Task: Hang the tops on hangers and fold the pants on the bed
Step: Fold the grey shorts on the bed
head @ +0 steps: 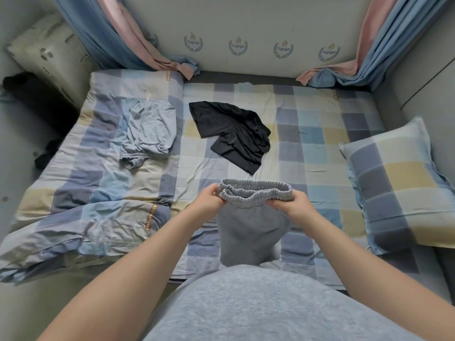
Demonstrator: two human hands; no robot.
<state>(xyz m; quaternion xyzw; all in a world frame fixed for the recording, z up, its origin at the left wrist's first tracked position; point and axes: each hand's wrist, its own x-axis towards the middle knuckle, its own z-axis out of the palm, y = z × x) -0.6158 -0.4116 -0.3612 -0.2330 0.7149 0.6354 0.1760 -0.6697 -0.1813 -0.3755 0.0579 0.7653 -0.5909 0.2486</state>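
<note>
grey pants (248,232) held up in the air over the near edge of the bed (307,153), waistband on top and roughly level, its opening tipped toward the camera

long axis runs from the waistband down toward the person's torso; legs hang limp together, lower end hidden behind the person's grey top

fabric: matte soft knit, mid grey; waistband is gathered elastic, ruched all the way round, front edge sagging a little between the grips

left hand (209,200): fingers curled round the left end of the waistband, pinching it

right hand (294,205): fingers curled over the right end, gripping it; band is spread between the two hands

just beyond the pants: black garment (234,136), thin smooth cloth with a slight sheen, lying flat but crumpled, irregular outline; can't tell if top or shorts

beyond the pants and to the left: light blue garment (147,130), wrinkled, one gathered edge at its near end, lying on a folded checked quilt (86,193) with a brown lettered trim strip

right of the pants: rectangular checked pillow (398,193) with a flat flange border

sheet, quilt and pillow share one pattern: squares of blue, slate grey, pale yellow and cream, woven cloth with creases

far beyond the pants: pale padded panel (246,20) with a row of stitched crests, blue and pink curtains (118,33) bunched at both its ends
</note>
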